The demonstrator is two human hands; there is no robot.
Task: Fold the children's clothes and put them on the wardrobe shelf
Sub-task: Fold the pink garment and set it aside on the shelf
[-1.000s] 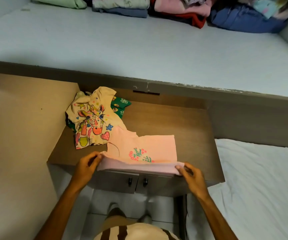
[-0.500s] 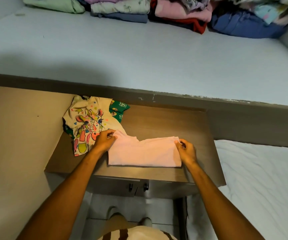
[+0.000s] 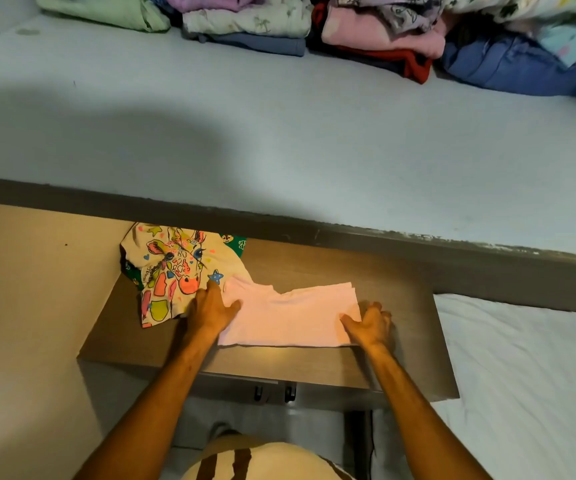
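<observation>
A pale pink children's garment (image 3: 288,315) lies folded in half on the brown nightstand top (image 3: 397,348). My left hand (image 3: 212,308) rests flat on its left edge, fingers spread. At the garment's right edge my right hand (image 3: 369,322) presses down, fingers apart. A cream shirt with a colourful giraffe print (image 3: 172,271) lies unfolded to the left, over a green garment (image 3: 236,242). The grey wardrobe shelf (image 3: 279,133) runs above, with folded clothes (image 3: 366,32) stacked at its back.
A beige wall or panel (image 3: 30,323) stands on the left. A white-sheeted bed (image 3: 529,393) lies on the right. The shelf's dark front edge (image 3: 349,233) overhangs the back of the nightstand. Drawer handles (image 3: 274,393) show below.
The pink garment's near edge was lifted and folded away over itself, hiding its flower print. Both hands went from gripping the edge to pressing flat on the folded garment.
</observation>
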